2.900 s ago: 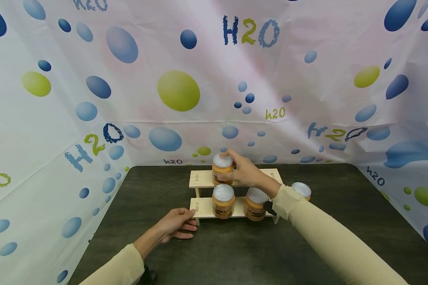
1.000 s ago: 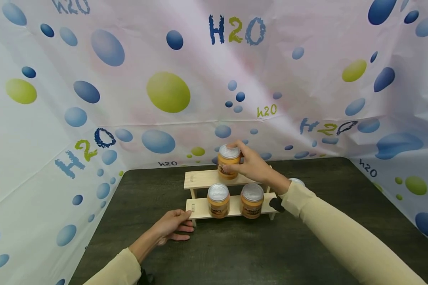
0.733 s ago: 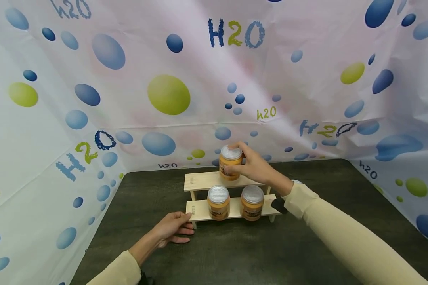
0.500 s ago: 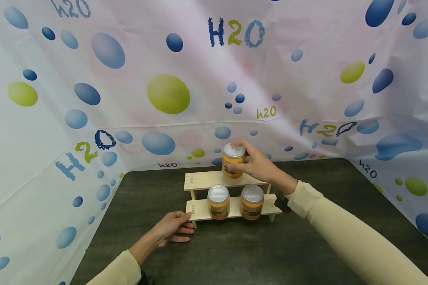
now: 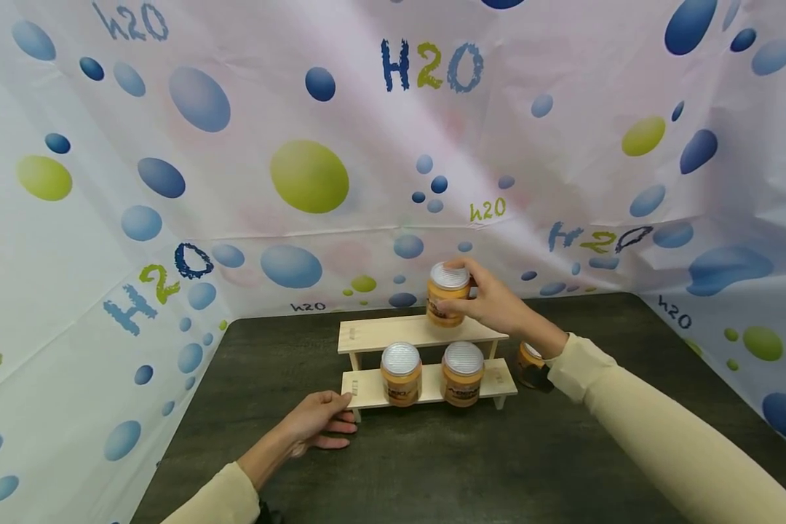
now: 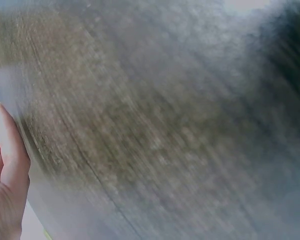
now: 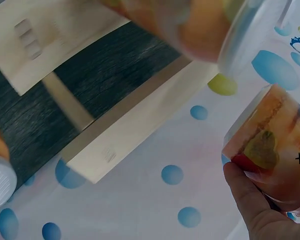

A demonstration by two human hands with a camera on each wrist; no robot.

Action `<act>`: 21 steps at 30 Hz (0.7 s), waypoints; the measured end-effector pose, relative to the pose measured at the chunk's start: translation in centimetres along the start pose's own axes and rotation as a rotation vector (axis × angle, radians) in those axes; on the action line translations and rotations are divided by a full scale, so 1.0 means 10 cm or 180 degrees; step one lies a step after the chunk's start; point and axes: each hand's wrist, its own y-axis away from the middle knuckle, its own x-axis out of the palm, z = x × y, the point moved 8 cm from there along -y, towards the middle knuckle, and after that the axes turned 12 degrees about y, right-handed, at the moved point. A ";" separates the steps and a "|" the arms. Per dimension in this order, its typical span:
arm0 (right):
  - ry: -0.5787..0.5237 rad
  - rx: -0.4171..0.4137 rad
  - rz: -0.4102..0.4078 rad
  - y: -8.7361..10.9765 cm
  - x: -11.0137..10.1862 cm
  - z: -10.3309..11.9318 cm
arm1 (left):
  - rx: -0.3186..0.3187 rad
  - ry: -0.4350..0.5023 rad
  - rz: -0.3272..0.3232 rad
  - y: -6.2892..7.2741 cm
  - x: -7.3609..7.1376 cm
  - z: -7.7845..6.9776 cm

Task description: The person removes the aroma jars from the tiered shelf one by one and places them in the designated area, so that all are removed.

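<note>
My right hand (image 5: 491, 300) grips an orange jar (image 5: 444, 302) with a silver lid, upright at the right part of the upper board (image 5: 386, 333) of a two-step wooden stand. Whether its base touches the board I cannot tell. In the right wrist view, my thumb lies against the held jar (image 7: 270, 150). My left hand (image 5: 317, 421) holds the left end of the stand's lower board (image 5: 367, 386) by its corner, thumb at the edge. Two similar jars, a left one (image 5: 402, 382) and a right one (image 5: 462, 382), stand on that lower board.
Another jar (image 5: 530, 364) stands on the dark table (image 5: 419, 466) right of the stand, partly hidden by my right wrist. A white sheet (image 5: 380, 109) with blue and green spots hangs behind and along both sides. The left wrist view is mostly blurred.
My right hand has moved the held jar rightward along the upper board. The jar on the table was hidden half a second ago and now shows. My left hand stays at the stand's corner.
</note>
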 end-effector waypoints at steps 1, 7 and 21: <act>0.0010 0.0010 -0.0012 0.01 -0.02 -0.02 | -0.0002 -0.0003 -0.0007 0.00 0.00 0.00; 0.0054 0.0010 -0.0099 0.09 -0.13 -0.10 | 0.0030 -0.0035 -0.0007 0.00 0.00 -0.01; 0.0201 0.0014 -0.0231 0.27 -0.34 -0.31 | 0.0052 -0.0080 0.0024 0.02 0.01 0.00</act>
